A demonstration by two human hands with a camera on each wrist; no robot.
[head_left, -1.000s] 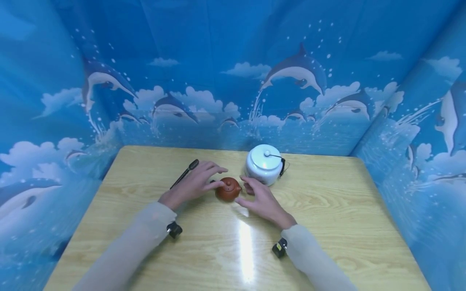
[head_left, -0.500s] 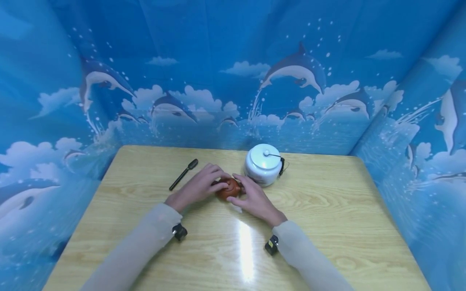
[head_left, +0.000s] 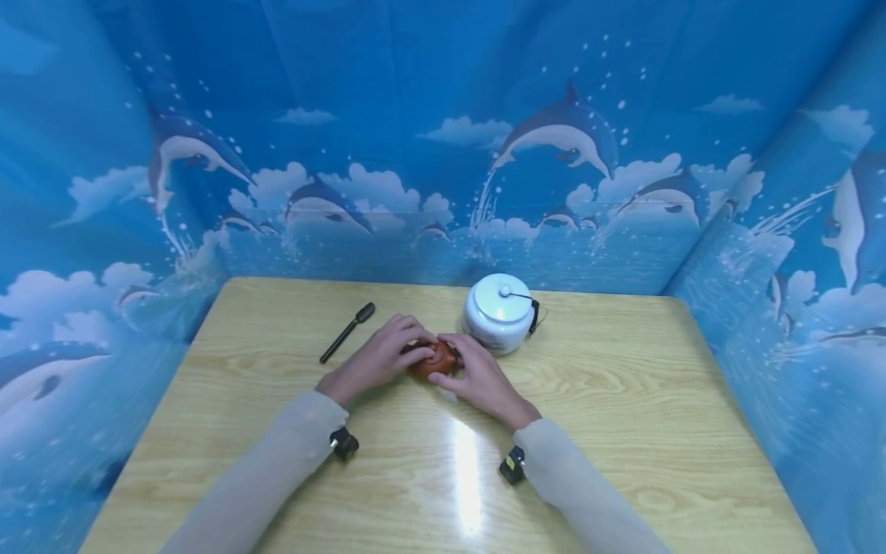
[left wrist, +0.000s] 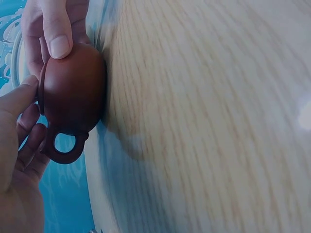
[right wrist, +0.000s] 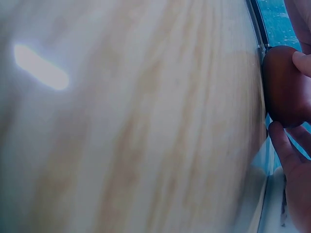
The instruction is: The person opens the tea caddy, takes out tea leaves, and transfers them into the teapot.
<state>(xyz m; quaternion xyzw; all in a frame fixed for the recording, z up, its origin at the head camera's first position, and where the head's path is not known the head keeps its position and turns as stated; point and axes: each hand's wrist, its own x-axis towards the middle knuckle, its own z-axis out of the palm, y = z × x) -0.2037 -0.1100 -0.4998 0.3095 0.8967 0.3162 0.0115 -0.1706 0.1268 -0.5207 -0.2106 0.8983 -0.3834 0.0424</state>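
Note:
A small reddish-brown clay teapot [head_left: 421, 372] stands upright on the wooden table between the two hands. Its ring handle [left wrist: 68, 154] points toward the left hand. My left hand [head_left: 382, 355] reaches over from the left, thumb and fingers at the lid [left wrist: 42, 90], pinching it; the knob is hidden. From the other side my right hand [head_left: 481, 382] grips the body at the spout end. Its thumb presses the front of the pot [left wrist: 80, 82], while the other fingers pass behind. In the right wrist view the right hand [right wrist: 294, 167] is close against the pot's lower side.
Just behind the right hand stands a white lidded jar [head_left: 498, 308] with a black clasp and wire. A slim black tool with a wider end [head_left: 346, 334] lies left of the teapot. A blue dolphin-printed curtain [head_left: 388, 154] rises along the table's back and sides.
Both hands have closed in on the teapot from either side, the left onto its lid and the right around the spout end. The teapot has hardly moved.

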